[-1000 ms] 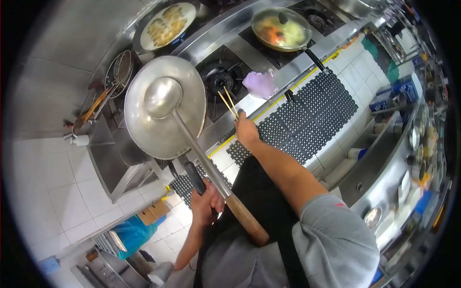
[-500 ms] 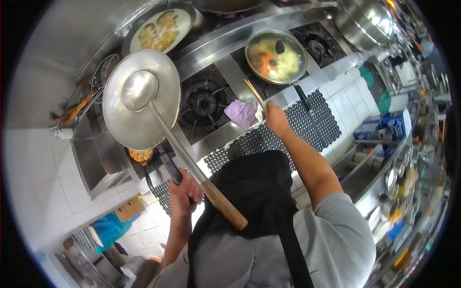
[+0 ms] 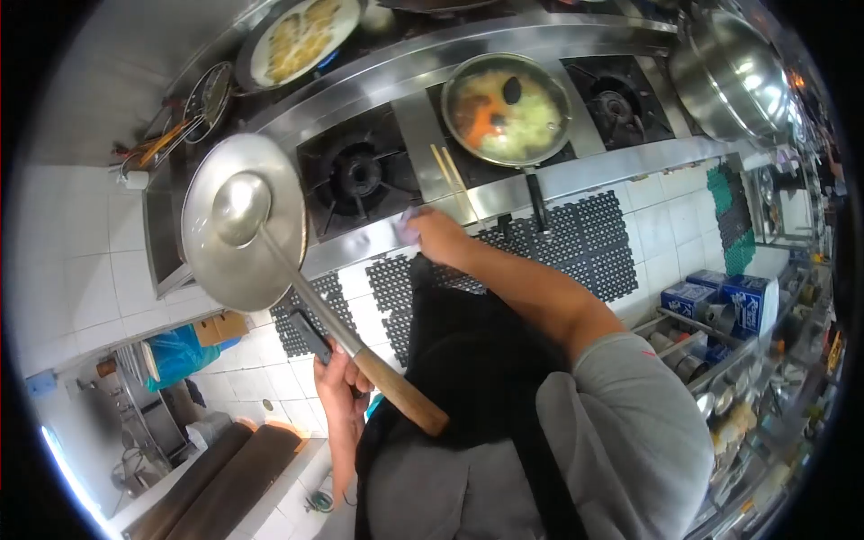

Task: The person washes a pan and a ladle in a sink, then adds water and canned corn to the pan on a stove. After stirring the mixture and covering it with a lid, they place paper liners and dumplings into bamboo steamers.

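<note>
My left hand point(image 3: 337, 376) is wrapped round the black handle of a large steel wok point(image 3: 286, 229), which it holds up off the stove. A steel ladle point(image 3: 241, 207) lies in the wok, its wooden handle point(image 3: 400, 393) slanting over that hand to my apron. Beside the stove's front edge, my right hand point(image 3: 438, 236) is closed on a crumpled purple cloth point(image 3: 409, 225), mostly hidden by the fingers. A pair of chopsticks point(image 3: 453, 180) lies just beyond it on the stove top. Past them sits a lidded pan point(image 3: 507, 112) with orange and pale green food inside.
Dark burner grates point(image 3: 358, 175) lie between the wok and the lidded pan. At the back left, golden pieces fry in a pan point(image 3: 252, 58). A large steel pot point(image 3: 724, 76) stands at right. Perforated black mats point(image 3: 585, 234) cover the floor along the stove.
My right hand has let go of the chopsticks, moved left and taken hold of the purple cloth. The wok and ladle have shifted slightly as my view turned.
</note>
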### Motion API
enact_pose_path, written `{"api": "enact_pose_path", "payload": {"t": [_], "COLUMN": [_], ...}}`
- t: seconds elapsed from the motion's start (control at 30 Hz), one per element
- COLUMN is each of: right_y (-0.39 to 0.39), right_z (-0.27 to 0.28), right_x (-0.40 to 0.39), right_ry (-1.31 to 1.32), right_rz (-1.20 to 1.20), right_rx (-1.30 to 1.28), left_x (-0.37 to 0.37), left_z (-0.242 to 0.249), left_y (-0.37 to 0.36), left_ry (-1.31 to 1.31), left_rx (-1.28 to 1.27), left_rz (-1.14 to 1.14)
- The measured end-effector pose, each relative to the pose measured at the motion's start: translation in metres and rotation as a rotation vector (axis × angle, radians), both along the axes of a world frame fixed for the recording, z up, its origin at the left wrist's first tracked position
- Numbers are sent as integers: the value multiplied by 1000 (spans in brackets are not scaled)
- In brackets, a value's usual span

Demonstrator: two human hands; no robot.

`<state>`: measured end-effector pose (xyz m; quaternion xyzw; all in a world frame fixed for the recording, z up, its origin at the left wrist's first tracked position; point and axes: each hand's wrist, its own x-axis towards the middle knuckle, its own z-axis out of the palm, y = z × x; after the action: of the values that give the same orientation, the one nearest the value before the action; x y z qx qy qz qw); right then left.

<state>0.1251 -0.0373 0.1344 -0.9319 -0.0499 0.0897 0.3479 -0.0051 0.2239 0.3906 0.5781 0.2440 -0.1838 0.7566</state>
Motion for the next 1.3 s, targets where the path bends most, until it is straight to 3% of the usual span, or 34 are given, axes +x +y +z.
{"api": "enact_pose_path", "payload": {"t": [0.03,0.07,0.13,0.2,0.27,0.33,0.37,0.43,0.47,0.53,0.57,0.63,0.73,0.83,0.93,1.0,1.2,1.3], "right_y": [-14,-39,-98,-174,-254,-315,-334,-362,-365,-352,-346,-317,-248,-192,-209,-267,-452,-556], "right_z": [18,77,119,170,154,96,54,-9,-3,17,26,87,228,328,343,370,433,439], "right_x": [-20,-43,-74,-92,-91,-80,-78,-70,-66,-68,-70,-81,-105,-120,-125,-126,-124,-75], "right_ry": [67,341,-191,28,-254,-243,-255,-294,-296,24,-28,-219,361,763,873,784,415,181], "right_rz": [41,-38,-94,-429,-662,-881,-879,-847,-843,-721,-726,-712,-263,-50,-249,-367,-499,-525], "right_rx": [345,727,587,699,340,67,60,-213,-214,-451,-589,-465,984,1402,1639,1494,1275,944], "left_x": [-7,-12,-22,-23,-24,-20,-17,-9,-3,8,16,31,52,63,71,78,99,106], "left_z": [0,-1,-13,-10,-12,-12,-13,-17,-19,-13,-12,-11,-5,-14,-9,-5,-3,13], "left_y": [-7,-14,-24,-39,-55,-67,-72,-82,-85,-95,-99,-116,-157,-200,-254,-295,-455,-544], "left_ry": [16,29,8,0,-37,-80,-72,-68,-67,-45,-30,-33,-9,-70,-106,-99,-106,-64], "left_rx": [22,38,28,10,-47,-98,-95,-99,-126,-100,-87,-94,-111,-118,-86,21,2,6], "left_rz": [21,43,62,56,51,46,13,-14,-27,-25,-61,-120,-185,-278,-369,-443,-577,-629]}}
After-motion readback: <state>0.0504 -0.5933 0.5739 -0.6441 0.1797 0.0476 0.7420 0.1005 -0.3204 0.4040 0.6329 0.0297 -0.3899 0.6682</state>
